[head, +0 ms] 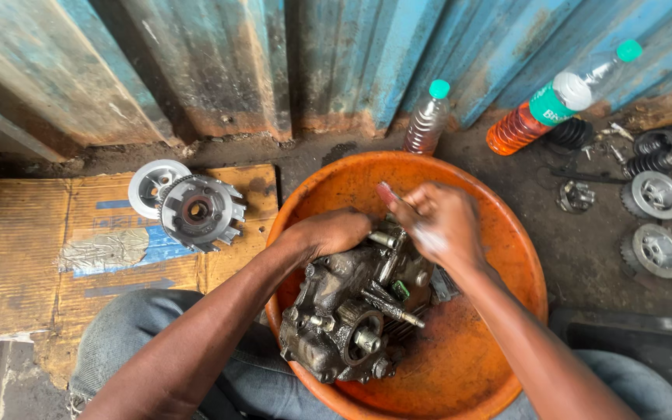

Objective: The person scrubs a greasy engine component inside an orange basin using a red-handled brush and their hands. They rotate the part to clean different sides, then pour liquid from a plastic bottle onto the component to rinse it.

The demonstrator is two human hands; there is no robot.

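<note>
orange basin (507,233) holds a greasy engine (351,311). left hand (336,232) grips its top; right hand (439,222) is clenched around a red-tipped tool (386,192).

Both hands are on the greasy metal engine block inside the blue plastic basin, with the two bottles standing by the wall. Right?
Not quite. The head view shows the round plastic basin is orange, not blue. Both the left hand and right hand are on the greasy metal engine block, and the two bottles stand by the wall.
</note>
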